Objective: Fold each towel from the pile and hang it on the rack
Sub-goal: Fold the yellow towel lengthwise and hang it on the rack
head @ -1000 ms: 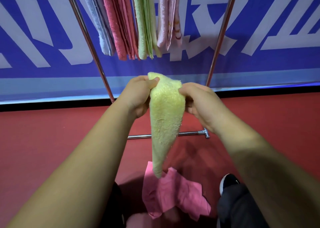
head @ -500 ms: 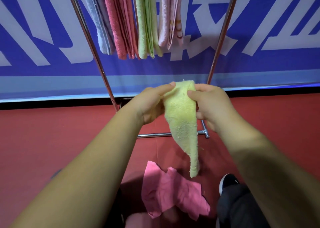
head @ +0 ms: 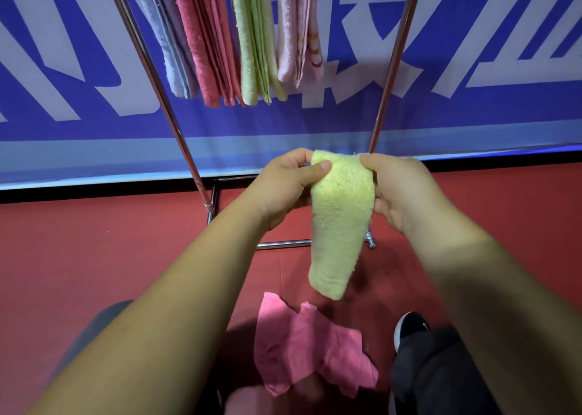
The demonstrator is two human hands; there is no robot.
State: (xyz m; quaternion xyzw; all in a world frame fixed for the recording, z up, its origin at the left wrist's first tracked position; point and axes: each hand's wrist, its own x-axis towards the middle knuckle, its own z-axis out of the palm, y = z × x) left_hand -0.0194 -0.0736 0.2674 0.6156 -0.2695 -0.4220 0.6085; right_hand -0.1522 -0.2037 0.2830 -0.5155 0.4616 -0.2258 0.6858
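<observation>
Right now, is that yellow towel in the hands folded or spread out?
Folded: the yellow towel hangs as a narrow, thick strip, its top pinched by the left hand and right hand. Layers: cannot tell.

The person's left hand (head: pixel 283 190) and right hand (head: pixel 403 190) are bare, as are both forearms. Right of the pink towel (head: pixel 302 348) on the floor, a trouser leg (head: pixel 441 380) of dark charcoal, creased cloth ends in a black shoe (head: pixel 409 328) with a white sole rim and a small pale mark. Left of the pink towel, the other knee (head: pixel 94 329) shows as blurred grey trouser cloth.
</observation>
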